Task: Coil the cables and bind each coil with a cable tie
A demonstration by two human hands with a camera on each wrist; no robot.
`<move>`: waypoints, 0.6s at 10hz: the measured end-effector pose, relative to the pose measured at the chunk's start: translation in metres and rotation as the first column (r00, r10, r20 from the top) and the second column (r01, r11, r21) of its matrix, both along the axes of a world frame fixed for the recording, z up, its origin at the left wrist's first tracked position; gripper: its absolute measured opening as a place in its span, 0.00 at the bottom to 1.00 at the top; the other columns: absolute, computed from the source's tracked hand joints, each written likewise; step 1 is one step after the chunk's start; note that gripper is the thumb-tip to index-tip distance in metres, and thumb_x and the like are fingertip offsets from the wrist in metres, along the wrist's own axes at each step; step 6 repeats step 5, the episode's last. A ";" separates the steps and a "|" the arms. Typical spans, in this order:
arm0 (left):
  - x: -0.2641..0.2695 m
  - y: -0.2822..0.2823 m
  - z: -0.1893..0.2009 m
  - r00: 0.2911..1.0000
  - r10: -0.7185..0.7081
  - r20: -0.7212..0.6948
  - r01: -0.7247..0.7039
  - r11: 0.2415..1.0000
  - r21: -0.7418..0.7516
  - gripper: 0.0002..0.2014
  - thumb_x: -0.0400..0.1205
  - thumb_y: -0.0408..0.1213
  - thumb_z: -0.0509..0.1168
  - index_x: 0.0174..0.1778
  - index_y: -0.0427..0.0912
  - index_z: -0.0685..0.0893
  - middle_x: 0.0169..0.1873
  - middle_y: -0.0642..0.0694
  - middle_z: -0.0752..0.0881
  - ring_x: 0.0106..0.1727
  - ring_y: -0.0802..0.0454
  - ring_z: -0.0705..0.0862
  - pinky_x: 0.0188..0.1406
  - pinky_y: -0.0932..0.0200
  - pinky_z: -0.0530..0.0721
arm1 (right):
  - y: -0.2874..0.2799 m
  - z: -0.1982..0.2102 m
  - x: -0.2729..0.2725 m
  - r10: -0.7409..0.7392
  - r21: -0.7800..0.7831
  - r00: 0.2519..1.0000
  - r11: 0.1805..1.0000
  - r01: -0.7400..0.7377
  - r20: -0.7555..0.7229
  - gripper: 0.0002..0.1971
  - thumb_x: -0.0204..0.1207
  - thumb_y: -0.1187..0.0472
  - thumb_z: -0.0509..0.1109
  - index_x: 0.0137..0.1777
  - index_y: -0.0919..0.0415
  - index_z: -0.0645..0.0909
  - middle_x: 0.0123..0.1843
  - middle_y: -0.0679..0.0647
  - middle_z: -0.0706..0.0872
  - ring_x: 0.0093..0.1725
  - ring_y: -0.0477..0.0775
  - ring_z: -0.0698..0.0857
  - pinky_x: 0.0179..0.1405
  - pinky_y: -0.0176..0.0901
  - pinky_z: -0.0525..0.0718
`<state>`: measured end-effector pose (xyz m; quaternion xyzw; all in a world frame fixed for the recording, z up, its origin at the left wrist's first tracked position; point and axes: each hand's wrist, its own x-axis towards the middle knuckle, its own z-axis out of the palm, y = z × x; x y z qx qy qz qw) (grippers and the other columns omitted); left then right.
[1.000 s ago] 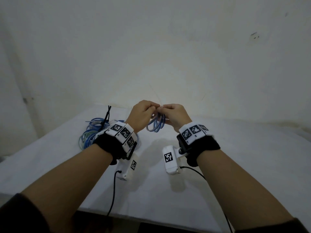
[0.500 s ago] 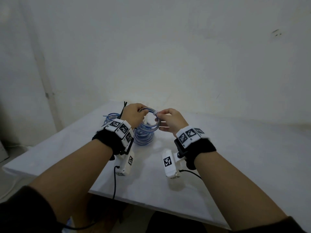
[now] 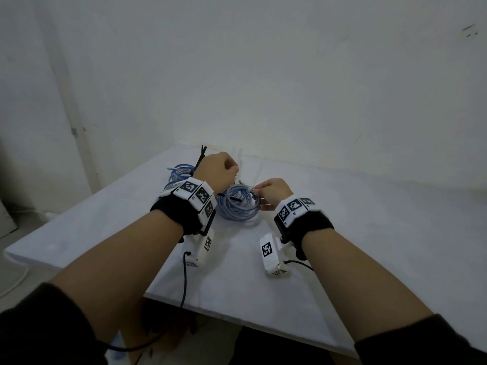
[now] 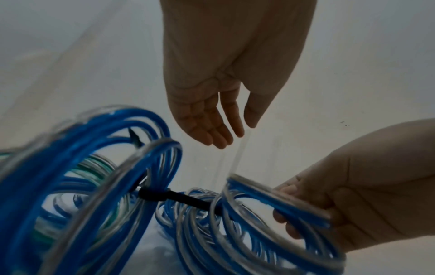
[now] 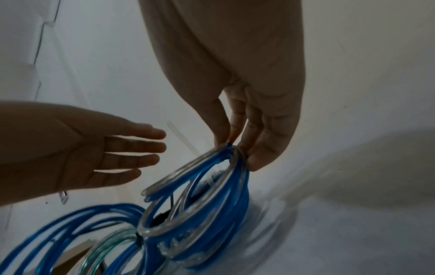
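right hand [image 5: 254, 119]: pinching blue cable coil [image 5: 202, 210] | left hand [image 4: 212, 104]: fingers straight, holding nothing | other tied coils [image 3: 181, 173]: lying on tabletop [image 3: 369, 233]

R wrist view: blue cable coil pinched at top, L hand open alongside.

R hand [image 5: 254, 104] hangs fingers-down; thumb and fingertips [image 5: 259, 158] pinch the top of a blue cable coil [image 5: 212, 208], loops clear-sheathed w/ blue core. Coil hangs below the grip, its lower loops blurred against the white table [image 5: 353, 232]. L hand [image 5: 94, 148] enters from frame left, palm showing, fingers straight and spread, near the coil but not touching it. More coils [image 5: 77, 232] lie lower left, blue w/ one greenish loop; a black cable tie [image 5: 139, 240] binds one.
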<state>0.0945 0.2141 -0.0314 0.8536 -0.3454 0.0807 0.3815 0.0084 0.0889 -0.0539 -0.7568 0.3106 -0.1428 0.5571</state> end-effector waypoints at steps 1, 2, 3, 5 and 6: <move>0.000 -0.004 -0.004 1.000 -0.011 -0.026 0.012 1.000 0.008 0.08 0.81 0.40 0.62 0.49 0.42 0.85 0.46 0.47 0.86 0.46 0.53 0.81 0.46 0.62 0.73 | 0.002 -0.003 0.003 0.016 -0.028 0.999 0.999 -0.017 -0.040 0.13 0.75 0.72 0.69 0.31 0.61 0.77 0.44 0.67 0.85 0.44 0.64 0.85 0.53 0.64 0.86; -0.002 -0.008 -0.006 0.999 -0.028 -0.024 0.029 0.999 0.026 0.07 0.81 0.41 0.63 0.48 0.43 0.85 0.42 0.50 0.84 0.46 0.53 0.80 0.47 0.62 0.74 | 0.001 -0.001 0.004 0.032 -0.062 0.997 0.997 -0.036 -0.065 0.12 0.75 0.72 0.69 0.32 0.62 0.78 0.46 0.68 0.85 0.45 0.67 0.86 0.52 0.64 0.87; -0.012 -0.010 0.000 0.997 -0.064 -0.035 0.065 0.998 0.011 0.07 0.81 0.40 0.62 0.48 0.45 0.84 0.42 0.52 0.83 0.46 0.55 0.80 0.48 0.62 0.75 | -0.001 0.008 -0.006 0.043 -0.100 0.995 0.994 -0.051 -0.087 0.08 0.77 0.71 0.67 0.36 0.65 0.78 0.46 0.66 0.83 0.43 0.65 0.85 0.52 0.60 0.87; -0.043 -0.014 0.014 0.982 -0.187 -0.014 0.185 0.978 -0.096 0.05 0.81 0.40 0.63 0.46 0.46 0.84 0.40 0.54 0.85 0.44 0.57 0.82 0.43 0.65 0.76 | -0.015 0.029 -0.052 0.081 -0.138 0.997 0.987 -0.080 0.002 0.06 0.79 0.66 0.64 0.40 0.61 0.79 0.48 0.61 0.84 0.43 0.57 0.85 0.50 0.56 0.88; -0.043 -0.014 0.014 0.982 -0.187 -0.014 0.185 0.978 -0.096 0.05 0.81 0.40 0.63 0.46 0.46 0.84 0.40 0.54 0.85 0.44 0.57 0.82 0.43 0.65 0.76 | -0.015 0.029 -0.052 0.081 -0.138 0.997 0.987 -0.080 0.002 0.06 0.79 0.66 0.64 0.40 0.61 0.79 0.48 0.61 0.84 0.43 0.57 0.85 0.50 0.56 0.88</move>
